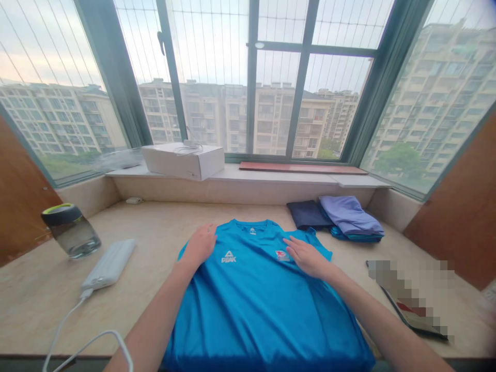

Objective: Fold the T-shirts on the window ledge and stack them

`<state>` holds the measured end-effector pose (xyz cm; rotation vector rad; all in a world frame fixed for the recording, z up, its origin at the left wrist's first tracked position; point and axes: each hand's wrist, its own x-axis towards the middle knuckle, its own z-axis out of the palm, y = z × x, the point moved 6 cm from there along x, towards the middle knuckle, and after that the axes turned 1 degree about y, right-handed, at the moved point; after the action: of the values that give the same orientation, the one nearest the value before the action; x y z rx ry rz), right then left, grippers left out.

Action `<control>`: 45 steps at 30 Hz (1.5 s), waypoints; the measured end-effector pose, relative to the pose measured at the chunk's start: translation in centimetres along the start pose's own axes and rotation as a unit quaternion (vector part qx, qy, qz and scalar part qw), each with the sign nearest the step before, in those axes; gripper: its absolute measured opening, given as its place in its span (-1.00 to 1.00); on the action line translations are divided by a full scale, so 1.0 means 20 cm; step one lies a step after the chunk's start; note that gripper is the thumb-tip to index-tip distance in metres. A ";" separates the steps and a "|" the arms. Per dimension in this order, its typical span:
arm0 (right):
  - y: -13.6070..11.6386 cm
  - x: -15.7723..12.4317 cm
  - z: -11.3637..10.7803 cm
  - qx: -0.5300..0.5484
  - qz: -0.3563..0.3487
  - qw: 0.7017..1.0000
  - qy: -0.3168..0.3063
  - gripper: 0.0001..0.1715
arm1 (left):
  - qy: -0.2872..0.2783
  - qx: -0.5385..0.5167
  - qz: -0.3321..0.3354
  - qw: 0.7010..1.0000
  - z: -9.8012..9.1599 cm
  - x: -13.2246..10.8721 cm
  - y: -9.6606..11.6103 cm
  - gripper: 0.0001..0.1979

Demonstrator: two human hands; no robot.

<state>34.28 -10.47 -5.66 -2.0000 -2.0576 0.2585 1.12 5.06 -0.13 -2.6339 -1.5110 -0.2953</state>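
A blue T-shirt lies front side up over the counter, its neckline toward the window and its lower part reaching the near edge. White PEAK lettering and a small red-and-white badge show on its chest. My left hand rests on the shirt's left shoulder, fingers stretched forward along its edge. On the other side, my right hand lies on the fabric beside the badge with its fingers extended. The right sleeve area looks folded or bunched beyond that hand. The undersides of both hands are hidden.
Folded clothes, dark and lavender, sit at the back right. A dark-edged flat object, partly pixelated, lies at right. To the left are a water bottle and a white power bank with a cable. A white box stands on the sill.
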 end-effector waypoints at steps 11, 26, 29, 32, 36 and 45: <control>0.31 0.00 -0.10 -0.125 0.156 0.978 0.054 -0.40 | -0.170 -0.013 0.043 0.984 0.14 -0.07 0.03 -0.31; 0.42 -0.24 -0.28 -0.163 0.360 0.912 0.112 -0.74 | -0.164 -0.023 0.055 0.985 0.27 0.25 0.47 -0.25; 0.43 -0.24 -0.30 -0.138 0.375 0.909 0.122 -0.66 | -0.153 -0.018 0.069 0.986 0.23 0.26 0.52 -0.26; 0.40 -0.24 -0.34 -0.119 0.369 0.909 0.155 -0.56 | -0.141 -0.038 0.153 0.977 0.21 0.20 0.70 -0.30; 0.35 -0.22 -0.36 -0.112 0.341 0.913 0.192 -0.49 | -0.183 -0.109 0.247 0.945 0.24 0.07 0.96 -0.28; 0.45 -0.30 -0.28 -0.164 0.291 0.933 0.135 -0.61 | -0.203 -0.107 0.267 0.936 0.20 -0.03 0.89 -0.26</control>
<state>44.62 -16.38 -3.46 -2.6396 -1.3686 -0.2634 16.71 -3.73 -3.85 -3.2934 -0.7914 0.1495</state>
